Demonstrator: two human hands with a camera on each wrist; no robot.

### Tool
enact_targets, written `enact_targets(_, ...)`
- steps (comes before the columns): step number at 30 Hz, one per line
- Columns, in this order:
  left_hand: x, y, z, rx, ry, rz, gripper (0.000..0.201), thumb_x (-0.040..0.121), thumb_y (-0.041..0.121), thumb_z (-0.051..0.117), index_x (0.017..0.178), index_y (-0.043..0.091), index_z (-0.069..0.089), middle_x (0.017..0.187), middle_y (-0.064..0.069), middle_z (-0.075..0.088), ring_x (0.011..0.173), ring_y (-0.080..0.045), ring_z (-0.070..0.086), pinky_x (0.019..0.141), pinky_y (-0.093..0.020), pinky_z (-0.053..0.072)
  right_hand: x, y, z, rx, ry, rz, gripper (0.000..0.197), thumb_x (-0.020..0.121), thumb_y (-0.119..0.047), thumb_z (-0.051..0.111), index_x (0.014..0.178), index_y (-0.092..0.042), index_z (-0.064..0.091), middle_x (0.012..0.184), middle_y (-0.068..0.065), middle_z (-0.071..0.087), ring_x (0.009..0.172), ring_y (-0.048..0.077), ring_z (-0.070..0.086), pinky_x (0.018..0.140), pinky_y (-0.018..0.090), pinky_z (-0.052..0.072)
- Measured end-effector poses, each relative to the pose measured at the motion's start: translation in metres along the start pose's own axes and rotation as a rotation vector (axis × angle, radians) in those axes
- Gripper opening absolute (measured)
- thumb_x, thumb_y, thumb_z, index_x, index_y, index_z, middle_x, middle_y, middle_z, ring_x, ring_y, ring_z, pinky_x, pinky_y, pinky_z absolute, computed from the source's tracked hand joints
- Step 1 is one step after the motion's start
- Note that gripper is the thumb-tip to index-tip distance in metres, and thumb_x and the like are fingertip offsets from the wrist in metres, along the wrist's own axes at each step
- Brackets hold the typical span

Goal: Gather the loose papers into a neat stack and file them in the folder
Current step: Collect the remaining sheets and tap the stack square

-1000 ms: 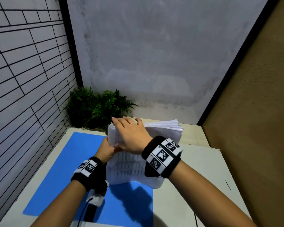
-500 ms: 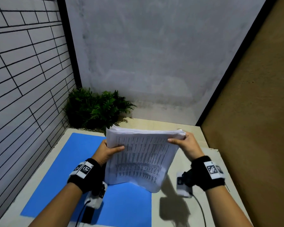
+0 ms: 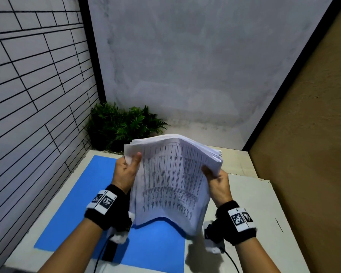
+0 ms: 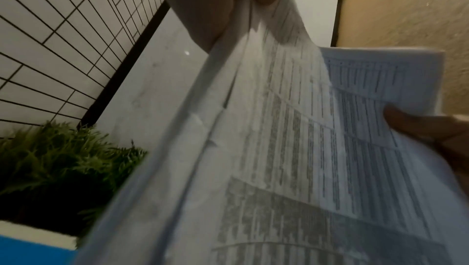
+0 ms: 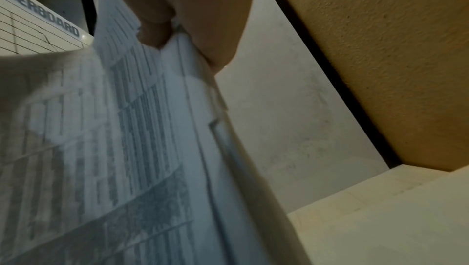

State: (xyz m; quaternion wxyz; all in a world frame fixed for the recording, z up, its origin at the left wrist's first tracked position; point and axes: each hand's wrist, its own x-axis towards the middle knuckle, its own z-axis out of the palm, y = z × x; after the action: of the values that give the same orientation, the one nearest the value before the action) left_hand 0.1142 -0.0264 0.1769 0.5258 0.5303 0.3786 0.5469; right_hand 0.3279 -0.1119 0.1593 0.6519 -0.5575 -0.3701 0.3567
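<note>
Holding thick white stack of printed table papers (image 3: 171, 180) upright above blue rectangular mat (image 3: 83, 205). My left hand (image 3: 126, 172) pinches its left edge, thumb in front; my right hand (image 3: 218, 183) grips its right edge.

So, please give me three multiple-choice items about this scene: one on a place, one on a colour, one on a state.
1. Where is the plant?
A. far left corner of the table
B. near right corner
C. on the mat

2. What colour is the mat?
A. red
B. blue
C. green

3. How is the paper stack held?
A. flat on the table
B. by the left hand only
C. by both hands, lifted and bent

Key: 1 A, the plant stands where the tiled and grey walls meet. 2 B, the mat is plainly blue. 3 C, the right hand grips the other edge and the stack arches above the mat.
</note>
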Motion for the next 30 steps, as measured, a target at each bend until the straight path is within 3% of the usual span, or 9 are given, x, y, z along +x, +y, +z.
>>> enact_targets(4,0.002,-0.002,-0.002,0.005,0.076,0.061,0.026,0.087,-0.003,0.047,0.073,0.016,0.057,0.055,0.012,0.067,0.057,0.010,0.060,0.057,-0.009,0.049,-0.007,-0.002,-0.001,0.055,-0.027,0.004,0.014,0.068,-0.034,0.064,0.068,-0.024,0.073,0.062,-0.012,0.072,0.061,0.004,0.066,0.054,0.018,0.054)
enact_targets(7,-0.009,-0.011,-0.005,0.034,-0.046,0.012,0.019,0.082,-0.006,0.054,0.082,0.013,0.059,0.061,0.022,0.071,0.060,0.008,0.063,0.055,-0.008,0.050,-0.007,0.010,-0.006,0.018,0.024,0.045,0.012,0.076,-0.007,0.068,0.072,-0.018,0.066,0.059,-0.012,0.072,0.067,0.018,0.063,0.054,0.016,0.054)
enact_targets(11,0.000,-0.009,-0.019,0.099,-0.133,0.021,0.022,0.064,0.020,0.076,0.081,0.026,0.064,0.069,0.025,0.071,0.067,0.003,0.065,0.057,-0.009,0.051,-0.008,0.013,-0.013,-0.021,-0.027,0.086,0.046,0.045,-0.045,0.086,0.077,-0.019,0.065,0.063,-0.014,0.073,0.064,0.007,0.068,0.055,0.014,0.053)
enact_targets(15,0.028,0.026,-0.033,0.453,-0.285,0.244,0.045,0.070,0.007,0.074,0.082,0.050,0.066,0.086,0.035,0.067,0.082,0.008,0.060,0.073,-0.008,0.049,0.000,-0.005,-0.012,-0.166,-0.012,0.063,0.012,0.075,-0.012,0.072,0.073,-0.020,0.064,0.058,-0.010,0.070,0.065,0.013,0.064,0.058,0.022,0.054)
enact_targets(18,0.033,0.059,-0.021,0.850,-0.547,0.283,0.030,0.070,0.040,0.069,0.100,0.038,0.066,0.094,0.021,0.069,0.092,-0.004,0.063,0.085,-0.025,0.052,0.007,-0.029,-0.001,-0.369,-0.119,-0.028,0.020,0.076,-0.008,0.071,0.063,-0.021,0.064,0.061,-0.005,0.064,0.061,0.011,0.058,0.062,0.030,0.048)
enact_targets(21,0.029,0.065,0.008,0.965,-0.708,0.285,0.032,0.074,0.046,0.060,0.091,0.020,0.068,0.081,0.003,0.069,0.072,0.005,0.061,0.069,-0.027,0.048,0.013,-0.047,0.026,-0.631,-0.305,-0.168,0.008,0.075,-0.007,0.071,0.069,-0.011,0.074,0.064,-0.007,0.067,0.059,-0.001,0.054,0.063,0.024,0.046)
enact_targets(24,0.024,0.058,0.020,0.806,-0.594,0.324,0.020,0.082,0.021,0.058,0.062,0.023,0.061,0.048,0.017,0.057,0.054,0.016,0.053,0.053,-0.010,0.036,0.018,-0.062,0.038,-0.800,-0.415,-0.241,0.012,0.073,-0.012,0.073,0.080,-0.002,0.073,0.071,0.007,0.066,0.071,0.009,0.057,0.065,0.027,0.042)
enact_targets(28,0.018,0.047,-0.006,0.579,-0.437,0.341,0.018,0.067,0.037,0.049,0.054,0.034,0.062,0.043,0.040,0.050,0.044,0.021,0.046,0.046,-0.001,0.032,0.030,-0.060,0.010,-1.068,-0.508,0.004,0.031,0.071,-0.031,0.076,0.061,-0.010,0.055,0.060,-0.001,0.052,0.055,0.012,0.046,0.050,0.026,0.032)
enact_targets(30,0.020,0.045,-0.023,0.496,-0.358,0.310,0.024,0.063,0.039,0.047,0.058,0.055,0.063,0.046,0.042,0.053,0.047,0.018,0.050,0.048,-0.003,0.036,0.034,-0.048,-0.014,-1.173,-0.520,0.111,0.041,0.071,-0.034,0.076,0.055,-0.018,0.041,0.055,-0.003,0.043,0.050,0.010,0.037,0.046,0.023,0.026)
